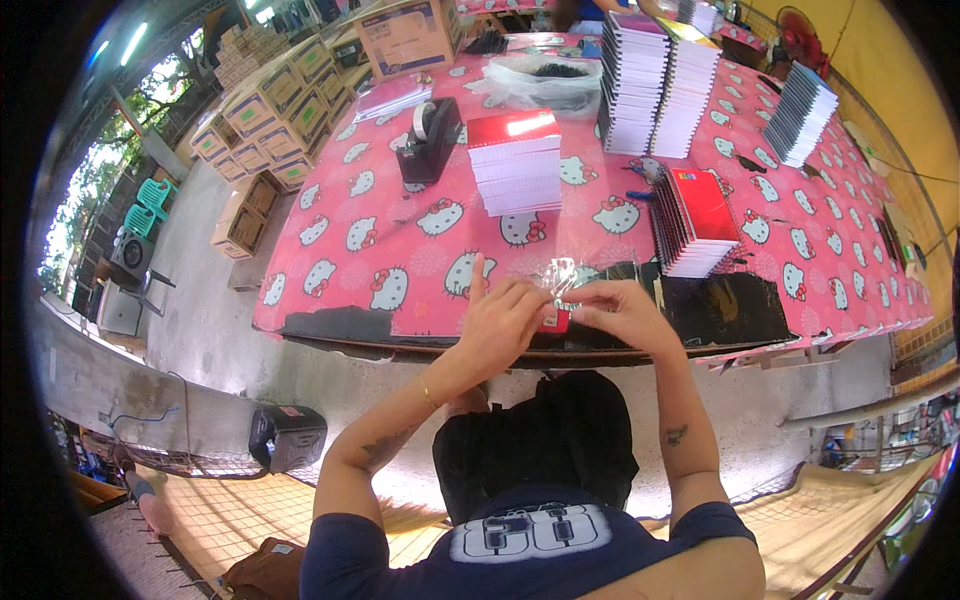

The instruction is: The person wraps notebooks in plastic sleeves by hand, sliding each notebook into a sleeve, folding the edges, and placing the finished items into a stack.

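Observation:
Near the table's front edge, my left hand (505, 318) is bent over a small red item (554, 321), with one finger pointing up and away from the rest. Most of that item is hidden by my hands, so its kind cannot be told. My right hand (622, 310) pinches crinkled clear plastic film (563, 275) beside it, fingertips close to those of my left. Beyond my hands stands a stack of red-topped white paper pads (515, 175). To the right is a pile of red spiral notebooks (697, 220).
The table (330, 240) has a pink cat-print cover and a worn black front edge. A black tape dispenser (430, 140), tall spiral notebook stacks (635, 90), a dark-covered notebook stack (800, 115) and a clear plastic bag (545, 85) stand farther back. Cardboard boxes (270, 115) are piled left.

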Action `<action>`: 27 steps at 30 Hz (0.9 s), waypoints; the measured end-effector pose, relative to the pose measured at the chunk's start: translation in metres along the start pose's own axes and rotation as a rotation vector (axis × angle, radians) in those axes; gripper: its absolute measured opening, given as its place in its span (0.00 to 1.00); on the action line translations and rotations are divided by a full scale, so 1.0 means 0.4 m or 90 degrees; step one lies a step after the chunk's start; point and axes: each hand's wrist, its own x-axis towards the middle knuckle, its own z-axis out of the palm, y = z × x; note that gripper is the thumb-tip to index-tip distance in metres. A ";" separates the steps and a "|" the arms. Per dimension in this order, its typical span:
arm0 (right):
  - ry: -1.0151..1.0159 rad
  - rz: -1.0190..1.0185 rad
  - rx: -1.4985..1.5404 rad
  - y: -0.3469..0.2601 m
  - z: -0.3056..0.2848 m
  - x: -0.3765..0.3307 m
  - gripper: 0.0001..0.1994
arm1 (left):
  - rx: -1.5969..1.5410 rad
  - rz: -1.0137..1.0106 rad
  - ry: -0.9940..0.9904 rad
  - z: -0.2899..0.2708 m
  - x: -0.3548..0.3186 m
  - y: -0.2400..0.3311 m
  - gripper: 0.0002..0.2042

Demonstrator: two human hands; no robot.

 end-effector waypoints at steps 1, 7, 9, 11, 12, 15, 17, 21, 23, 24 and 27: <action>0.015 0.032 0.009 0.001 -0.012 0.003 0.11 | -0.001 0.002 0.006 0.003 0.001 0.000 0.08; -0.010 -0.011 -0.118 0.000 -0.021 0.034 0.10 | -0.016 0.008 0.047 0.013 0.008 0.000 0.07; -0.007 -0.048 -0.148 -0.001 -0.019 0.042 0.09 | -0.005 0.008 0.051 0.012 0.009 0.004 0.07; 0.006 -0.102 -0.195 -0.002 0.006 0.045 0.08 | -0.009 0.017 0.043 0.008 0.002 0.006 0.07; 0.037 -0.142 -0.183 -0.016 0.034 0.046 0.08 | -0.009 0.020 0.040 0.005 -0.005 0.004 0.08; 0.167 -0.125 -0.328 0.002 0.068 0.039 0.09 | -0.022 0.005 0.031 -0.010 -0.005 0.028 0.09; 0.253 -0.122 -0.411 -0.008 0.091 0.031 0.10 | -0.038 0.012 0.031 -0.019 0.003 0.022 0.11; 0.129 -0.143 0.021 -0.074 0.061 -0.003 0.19 | -0.177 0.097 0.031 -0.087 0.083 0.004 0.15; 0.144 0.024 -0.169 -0.169 0.018 -0.028 0.23 | -0.161 0.116 0.176 -0.125 0.147 0.025 0.16; 0.199 -0.039 -0.277 -0.181 -0.024 -0.033 0.24 | -0.155 0.131 0.249 -0.136 0.182 0.034 0.17; 0.432 -0.322 -0.603 -0.182 -0.166 -0.037 0.30 | -0.174 0.020 0.254 -0.178 0.223 -0.014 0.14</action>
